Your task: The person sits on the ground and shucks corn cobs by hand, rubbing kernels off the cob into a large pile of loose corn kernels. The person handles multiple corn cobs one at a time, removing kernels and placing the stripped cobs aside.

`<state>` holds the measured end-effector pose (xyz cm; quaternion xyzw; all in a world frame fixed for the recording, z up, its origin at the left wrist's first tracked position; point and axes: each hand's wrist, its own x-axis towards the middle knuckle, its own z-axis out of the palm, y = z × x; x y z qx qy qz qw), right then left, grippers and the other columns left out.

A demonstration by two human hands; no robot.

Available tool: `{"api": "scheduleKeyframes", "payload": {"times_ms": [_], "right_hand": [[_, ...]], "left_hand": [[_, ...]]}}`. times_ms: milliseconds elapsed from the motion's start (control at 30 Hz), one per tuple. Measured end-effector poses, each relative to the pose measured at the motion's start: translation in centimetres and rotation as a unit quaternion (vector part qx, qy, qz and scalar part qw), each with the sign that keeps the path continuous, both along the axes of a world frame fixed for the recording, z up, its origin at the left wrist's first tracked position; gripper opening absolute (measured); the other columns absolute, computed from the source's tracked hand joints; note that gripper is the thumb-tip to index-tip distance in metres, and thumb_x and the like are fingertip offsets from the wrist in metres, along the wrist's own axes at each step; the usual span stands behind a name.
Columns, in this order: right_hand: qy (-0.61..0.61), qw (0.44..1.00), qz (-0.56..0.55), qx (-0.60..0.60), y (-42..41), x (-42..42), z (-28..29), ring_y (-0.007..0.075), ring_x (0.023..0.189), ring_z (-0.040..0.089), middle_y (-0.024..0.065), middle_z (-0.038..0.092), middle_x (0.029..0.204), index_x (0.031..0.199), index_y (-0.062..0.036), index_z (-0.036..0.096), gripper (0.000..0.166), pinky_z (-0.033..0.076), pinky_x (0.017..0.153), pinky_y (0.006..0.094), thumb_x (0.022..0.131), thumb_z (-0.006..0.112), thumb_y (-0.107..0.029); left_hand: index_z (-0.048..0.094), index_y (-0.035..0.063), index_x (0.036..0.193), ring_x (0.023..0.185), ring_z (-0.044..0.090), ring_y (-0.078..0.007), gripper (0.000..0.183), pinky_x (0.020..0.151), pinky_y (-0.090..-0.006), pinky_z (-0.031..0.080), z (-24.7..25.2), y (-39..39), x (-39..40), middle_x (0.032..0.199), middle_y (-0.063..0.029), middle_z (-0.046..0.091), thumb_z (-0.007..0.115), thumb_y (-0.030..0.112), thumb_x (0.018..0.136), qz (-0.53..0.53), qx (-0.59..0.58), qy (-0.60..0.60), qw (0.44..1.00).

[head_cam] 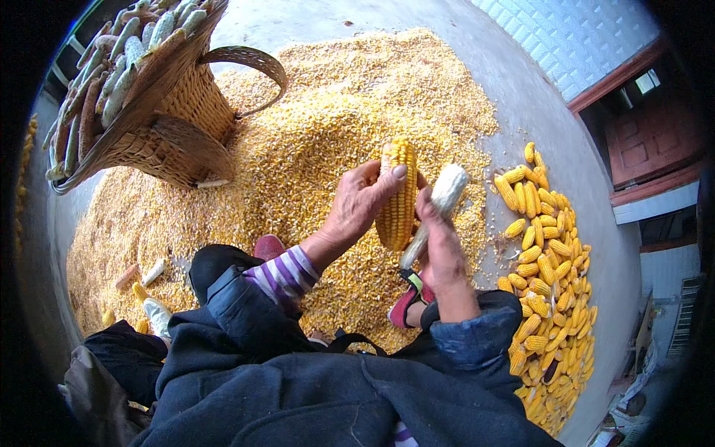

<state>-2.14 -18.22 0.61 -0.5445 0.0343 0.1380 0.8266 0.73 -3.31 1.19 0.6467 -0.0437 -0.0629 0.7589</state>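
Observation:
My left hand (360, 193) grips an upright ear of yellow corn (397, 207), its thumb across the upper part. A pale strip without kernels shows along the ear's upper left side. My right hand (444, 246) is closed around a bare whitish corn cob (449, 187), which slants up to the right, close beside the ear. The right hand is slightly blurred, and some of its fingers are hidden behind the ear and cob. Both hands are above a wide heap of loose corn kernels (301, 167) on the floor.
A woven basket (184, 112) full of bare cobs (120, 72) stands at upper left. A long pile of unshelled corn ears (550, 279) lies on the concrete floor (597, 240) at right. Another person's leg (125, 355) and shoe are at lower left, near a few cobs.

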Motion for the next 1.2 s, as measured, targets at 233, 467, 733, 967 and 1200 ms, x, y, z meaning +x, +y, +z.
{"api": "scheduleKeyframes", "payload": {"times_ms": [233,467,733,967,1200], "right_hand": [[-0.013,0.999,-0.037,-0.015,1.9,-1.3,0.3,0.0119,0.096,0.058,0.0025,0.061,0.109,0.121,-0.0033,0.055,0.044,0.048,0.083,0.0280,0.089,0.065,-0.032],[-0.030,0.998,-0.049,-0.032,2.1,-1.1,-0.6,0.0110,0.093,0.058,0.0022,0.062,0.103,0.117,-0.0017,0.057,0.038,0.047,0.084,0.0277,0.090,0.064,-0.028],[0.020,0.996,-0.083,0.035,1.5,-1.2,0.2,0.0124,0.087,0.061,0.0032,0.063,0.101,0.115,-0.0014,0.058,0.038,0.050,0.076,0.0284,0.089,0.064,-0.028],[0.003,0.997,-0.071,0.025,1.4,-1.1,0.6,0.0182,0.083,0.063,0.0072,0.062,0.102,0.123,-0.0016,0.050,0.044,0.055,0.072,0.0329,0.092,0.057,-0.032],[0.031,0.998,-0.035,0.030,1.0,-1.3,1.0,0.0176,0.078,0.064,0.0077,0.062,0.098,0.120,-0.0018,0.051,0.043,0.055,0.063,0.0302,0.092,0.057,-0.034]], "left_hand": [[0.054,0.0011,0.083,0.058,0.059,-0.0378,0.036,0.052,-0.0420,0.044,-0.6,-0.1,-0.7,0.062,-0.0209,0.055,0.049,0.036,0.094,0.105,0.237,-0.131,0.957],[0.050,0.0001,0.075,0.051,0.047,-0.0284,0.036,0.050,-0.0396,0.040,-3.0,-0.4,0.0,0.060,-0.0175,0.048,0.043,0.027,0.098,0.157,0.180,-0.123,0.963],[0.057,-0.0005,0.098,0.064,0.051,-0.0091,0.058,0.047,-0.0234,0.040,0.0,1.6,1.0,0.081,-0.0062,0.060,0.058,0.056,0.085,-0.014,0.097,0.014,0.995],[0.053,0.0023,0.104,0.061,0.049,-0.0081,0.045,0.050,-0.0232,0.038,-0.2,0.6,-0.3,0.075,-0.0046,0.057,0.061,0.043,0.088,-0.039,0.019,0.020,0.999],[0.054,0.0013,0.096,0.052,0.042,-0.0059,0.041,0.044,-0.0231,0.032,-1.4,-0.1,0.2,0.064,0.0015,0.046,0.054,0.042,0.092,0.029,-0.030,-0.001,0.999]]}}
